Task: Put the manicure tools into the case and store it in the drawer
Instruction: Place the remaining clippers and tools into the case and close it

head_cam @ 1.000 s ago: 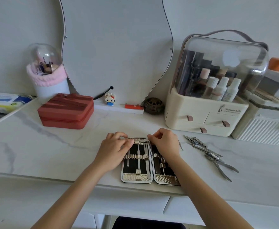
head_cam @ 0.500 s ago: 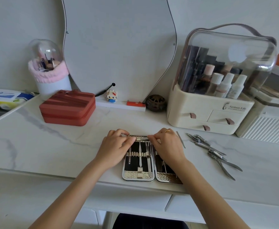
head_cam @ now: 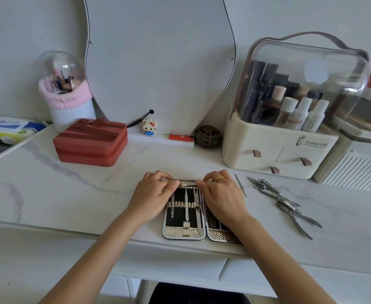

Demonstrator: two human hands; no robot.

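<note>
A manicure case (head_cam: 185, 232) lies open and flat near the front edge of the white marble desk, its black lining holding three slim metal tools under a silver band. My left hand (head_cam: 152, 197) and my right hand (head_cam: 221, 197) both pinch a small metal tool (head_cam: 189, 183) lying crosswise at the case's top edge. My right hand covers most of the case's right half. Several loose steel tools (head_cam: 283, 201), clippers and nippers among them, lie to the right on the desk. A thin file (head_cam: 240, 188) rests beside my right hand.
A cream cosmetics organiser (head_cam: 276, 154) with small drawers stands at the back right, a white ribbed box (head_cam: 355, 172) beside it. A red zip box (head_cam: 91, 142), a brush holder (head_cam: 67, 99), a mirror (head_cam: 158, 62) and small ornaments line the back. Desk drawers (head_cam: 180, 267) sit below the front edge.
Both hands stay at the case's top edge, still working the small tool. The view has tilted up a little. The loose tools have not moved.
</note>
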